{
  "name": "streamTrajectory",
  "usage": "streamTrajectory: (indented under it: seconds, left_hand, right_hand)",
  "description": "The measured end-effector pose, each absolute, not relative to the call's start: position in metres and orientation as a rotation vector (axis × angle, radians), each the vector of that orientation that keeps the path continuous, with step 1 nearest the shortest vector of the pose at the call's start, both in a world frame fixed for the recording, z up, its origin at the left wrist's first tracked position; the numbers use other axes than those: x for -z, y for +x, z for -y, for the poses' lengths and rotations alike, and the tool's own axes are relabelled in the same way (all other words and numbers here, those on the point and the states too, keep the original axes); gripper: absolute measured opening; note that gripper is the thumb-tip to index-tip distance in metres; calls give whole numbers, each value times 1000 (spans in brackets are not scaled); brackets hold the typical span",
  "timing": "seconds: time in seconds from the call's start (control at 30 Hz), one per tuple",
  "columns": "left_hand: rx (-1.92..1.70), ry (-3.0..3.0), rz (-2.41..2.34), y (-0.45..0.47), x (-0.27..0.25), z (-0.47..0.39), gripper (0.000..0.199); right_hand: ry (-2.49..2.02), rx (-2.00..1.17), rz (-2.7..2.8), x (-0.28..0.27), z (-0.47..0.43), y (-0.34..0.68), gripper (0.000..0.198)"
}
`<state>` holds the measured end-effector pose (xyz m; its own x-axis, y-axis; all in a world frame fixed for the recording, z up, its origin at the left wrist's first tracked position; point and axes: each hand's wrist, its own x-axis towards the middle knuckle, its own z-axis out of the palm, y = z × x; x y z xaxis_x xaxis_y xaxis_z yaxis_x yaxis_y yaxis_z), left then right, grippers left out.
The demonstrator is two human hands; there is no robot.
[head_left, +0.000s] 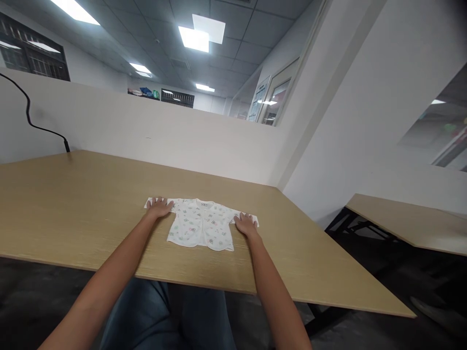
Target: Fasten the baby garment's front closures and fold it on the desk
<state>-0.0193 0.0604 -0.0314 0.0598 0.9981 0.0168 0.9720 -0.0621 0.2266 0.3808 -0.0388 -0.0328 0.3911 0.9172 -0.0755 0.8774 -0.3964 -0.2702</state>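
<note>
A small white baby shirt (202, 224) with a scattered print lies spread flat on the wooden table, neckline away from me and hem toward me. Its two sleeves stretch out to either side. My left hand (159, 207) rests on the left sleeve, fingers apart and laid flat. On the right sleeve lies my right hand (246, 224), also flat with its fingers spread. The front of the shirt shows a seam or opening down the middle. Neither hand grips the cloth.
The table (91, 204) meets a low white partition (175, 131) at the back. A black cable (28, 109) hangs at the far left. Another table (408, 221) stands to the right beyond a gap. My legs (171, 311) are under the near edge.
</note>
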Motion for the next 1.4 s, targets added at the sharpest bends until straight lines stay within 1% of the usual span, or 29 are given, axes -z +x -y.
streamTrajectory:
  seconds: [0.83,1.4]
  left_hand:
    - [-239,2124,-2018,-18,27,-56,80]
    - [-212,2144,-2047,-16,25,-55,76]
  right_hand:
    - [-2453,-321,1617,33,39,382,71]
    - [-2461,-309,1635,31,40,381,71]
